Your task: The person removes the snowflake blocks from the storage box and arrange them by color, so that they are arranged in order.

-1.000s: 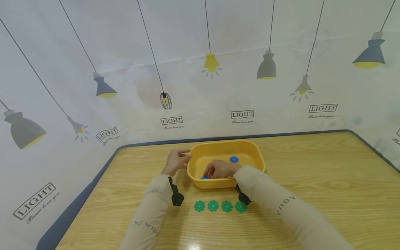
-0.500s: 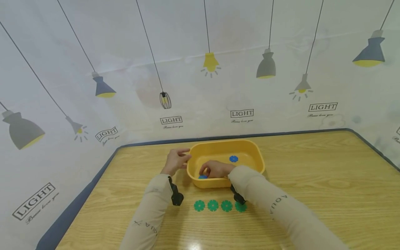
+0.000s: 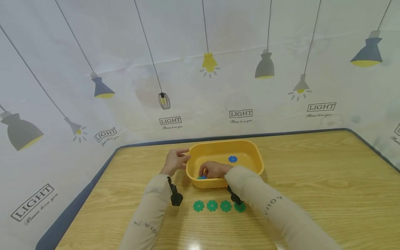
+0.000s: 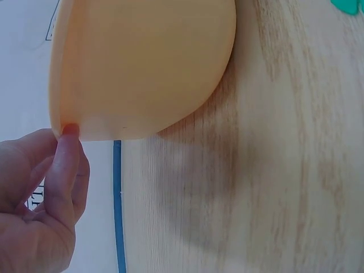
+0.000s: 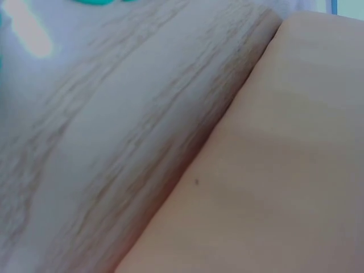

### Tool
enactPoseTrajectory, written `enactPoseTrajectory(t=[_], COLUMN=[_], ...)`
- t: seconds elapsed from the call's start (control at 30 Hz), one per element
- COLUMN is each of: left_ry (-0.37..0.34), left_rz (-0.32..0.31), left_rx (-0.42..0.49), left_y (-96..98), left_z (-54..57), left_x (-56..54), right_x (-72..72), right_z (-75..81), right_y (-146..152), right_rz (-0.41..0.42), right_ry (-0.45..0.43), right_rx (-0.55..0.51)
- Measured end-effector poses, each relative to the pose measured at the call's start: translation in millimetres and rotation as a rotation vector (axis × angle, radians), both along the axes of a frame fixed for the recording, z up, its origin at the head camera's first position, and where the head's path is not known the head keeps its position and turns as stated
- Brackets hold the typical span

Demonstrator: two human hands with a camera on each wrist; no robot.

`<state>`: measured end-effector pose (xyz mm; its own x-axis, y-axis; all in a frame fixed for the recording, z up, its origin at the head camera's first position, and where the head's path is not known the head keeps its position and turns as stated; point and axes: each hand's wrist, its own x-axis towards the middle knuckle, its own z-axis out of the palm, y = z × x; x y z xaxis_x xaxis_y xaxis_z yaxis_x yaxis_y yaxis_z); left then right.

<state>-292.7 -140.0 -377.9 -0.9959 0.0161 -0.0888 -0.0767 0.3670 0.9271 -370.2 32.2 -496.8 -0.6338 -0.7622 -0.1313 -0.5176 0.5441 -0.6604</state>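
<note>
A yellow plastic basin [image 3: 225, 148] stands on the wooden table. My left hand [image 3: 175, 161] pinches its left rim, thumb and finger meeting on the wall in the left wrist view. My right hand [image 3: 214, 169] reaches inside over the front wall, fingers bent down in the front left corner. Right at those fingertips a blue notched interlocking disc [image 3: 203, 177] and a bit of green [image 3: 199, 178] show; I cannot tell whether they are gripped. Another blue disc [image 3: 232, 159] lies farther back on the basin floor. The right wrist view shows the basin's outer wall [image 5: 273, 159], not the fingers.
Several green notched discs [image 3: 212, 205] lie in a row on the table [image 3: 312, 180] in front of the basin, the rightmost partly under the right wrist's black camera [image 3: 235, 196]. A wall cloth [image 3: 200, 125] printed with lamps rises behind the table's far edge.
My right hand has shifted a little left inside the basin, and some green now shows beside the blue disc at its fingertips. The left hand stays on the rim.
</note>
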Motion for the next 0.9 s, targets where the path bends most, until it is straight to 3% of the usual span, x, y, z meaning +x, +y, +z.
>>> enactPoseTrajectory(t=[0.03, 0.07, 0.17, 0.23, 0.3, 0.4, 0.47, 0.57, 0.67, 0.9], left_ry=[-0.002, -0.007, -0.019, -0.021, -0.024, -0.025, -0.024, -0.02, -0.015, -0.017], left_rz=[0.001, 0.002, 0.007, 0.007, 0.008, 0.009, 0.01, 0.011, 0.007, 0.008], left_rx=[-0.003, -0.006, -0.009, -0.014, -0.014, -0.016, -0.017, -0.02, -0.021, -0.017], left_y=[-0.1, -0.2, -0.4, -0.2, 0.0, 0.3, 0.6, 0.7, 0.8, 0.1], left_z=[0.0, -0.1, -0.4, -0.5, -0.6, -0.4, 0.0, 0.6, 1.0, 2.1], left_x=[-0.1, -0.3, -1.0, -1.4, -1.5, -1.2, -1.0, -0.9, -0.6, 0.1], right_x=[2.6, -5.3, -0.3, -1.2, 11.8, 36.0, 59.8, 75.1, 79.8, 78.9], right_z=[3.4, -3.9, 3.9, 1.9, 18.6, 48.1, 77.6, 94.2, 97.7, 101.2], right_y=[0, -2, -5, -2, -2, 1, 0, -1, -2, -2], right_rz=[0.004, -0.004, -0.06, -0.054, -0.103, -0.108, -0.148, -0.129, -0.119, -0.19], right_ry=[0.002, -0.031, -0.048, -0.022, -0.042, -0.028, -0.047, -0.02, 0.0, -0.113], right_rx=[-0.014, -0.02, -0.017, -0.045, -0.023, -0.033, -0.007, -0.029, -0.033, -0.057])
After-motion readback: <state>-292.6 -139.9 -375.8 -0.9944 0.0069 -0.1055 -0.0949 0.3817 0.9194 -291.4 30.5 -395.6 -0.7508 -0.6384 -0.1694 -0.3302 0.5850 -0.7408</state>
